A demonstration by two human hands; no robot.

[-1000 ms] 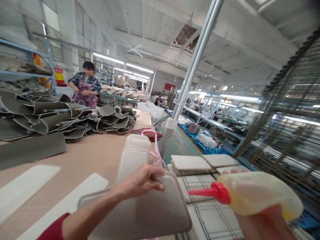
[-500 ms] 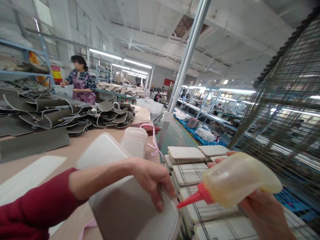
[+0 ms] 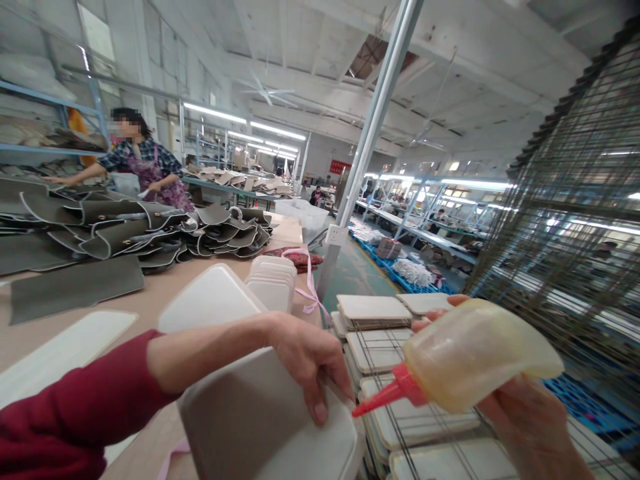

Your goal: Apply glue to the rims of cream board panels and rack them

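Observation:
My left hand (image 3: 313,367) grips the edge of a pale, round-cornered panel (image 3: 265,420), thumb on its face and fingers over the far rim. In my right hand (image 3: 530,413) is a translucent squeeze bottle (image 3: 475,353) of yellowish fluid, lying nearly sideways. Its red nozzle (image 3: 383,395) points left, with the tip at or very near the panel's right edge; whether they touch I cannot tell. Behind the panel, another white panel (image 3: 210,300) lies on the brown table (image 3: 230,263). A stack of smaller white panels (image 3: 273,283) sits beyond it.
Right of the table, wire racks (image 3: 395,347) hold several white panels. Grey-green pieces (image 3: 130,227) are heaped at the left, where a co-worker (image 3: 150,163) in a floral apron stands. A metal post (image 3: 345,220) rises beyond the table edge. Pink ribbon (image 3: 311,287) hangs there.
The co-worker has leaned left and stretched an arm over the grey-green heap. My hands, the panel and the bottle have barely shifted.

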